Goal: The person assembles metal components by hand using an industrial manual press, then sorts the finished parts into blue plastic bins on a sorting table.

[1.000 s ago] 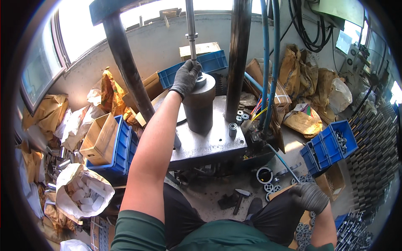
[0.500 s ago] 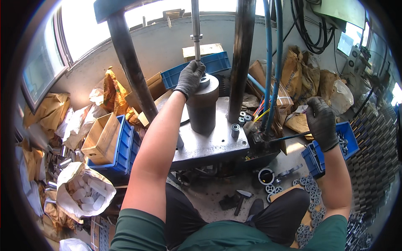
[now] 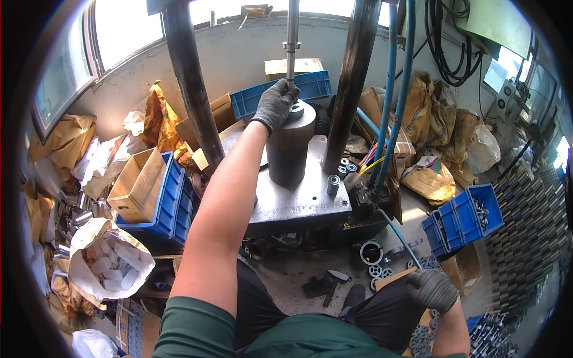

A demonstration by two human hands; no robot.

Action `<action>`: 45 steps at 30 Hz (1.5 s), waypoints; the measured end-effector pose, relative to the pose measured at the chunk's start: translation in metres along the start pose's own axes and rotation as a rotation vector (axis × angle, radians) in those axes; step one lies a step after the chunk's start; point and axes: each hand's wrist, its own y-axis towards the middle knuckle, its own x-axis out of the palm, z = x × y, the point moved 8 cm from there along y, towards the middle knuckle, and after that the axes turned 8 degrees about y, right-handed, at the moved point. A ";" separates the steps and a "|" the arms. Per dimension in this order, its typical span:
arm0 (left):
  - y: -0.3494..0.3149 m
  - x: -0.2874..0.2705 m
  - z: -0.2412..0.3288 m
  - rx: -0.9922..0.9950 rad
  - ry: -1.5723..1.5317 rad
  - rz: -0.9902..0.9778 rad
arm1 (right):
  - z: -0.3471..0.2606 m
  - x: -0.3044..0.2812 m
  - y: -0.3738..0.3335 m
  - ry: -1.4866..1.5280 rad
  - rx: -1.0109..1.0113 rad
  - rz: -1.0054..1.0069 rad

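Our R hand (image 3: 432,290), back down from mid-air, is gripping the lever (image 3: 398,233), near right, fist closed; our L hand (image 3: 275,106) is curling round the rod (image 3: 290,64), far side, above the cylinder (image 3: 288,158), so we're prob. working the lever again.

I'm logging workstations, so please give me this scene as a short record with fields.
Left hand: gloved, fingers around the upright steel rod; its tip is hidden
Right hand: gloved, gripping the end of the blue lever
Centre: thick metal cylinder standing on the steel plate
Plate's right corner: ring-topped steel part
Floor: hammer
Left side: wooden box in a blue crate
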 end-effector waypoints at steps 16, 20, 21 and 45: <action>-0.003 -0.002 0.005 0.028 0.033 0.003 | 0.004 -0.033 0.006 0.182 0.040 0.157; -0.002 -0.002 0.002 0.008 0.004 -0.007 | -0.001 -0.009 0.007 0.016 -0.014 -0.094; -0.001 -0.003 0.002 0.010 0.001 -0.005 | -0.004 -0.016 0.007 0.069 -0.052 -0.016; -0.001 -0.005 -0.005 -0.031 -0.176 -0.037 | -0.006 -0.214 0.111 0.148 -0.274 1.063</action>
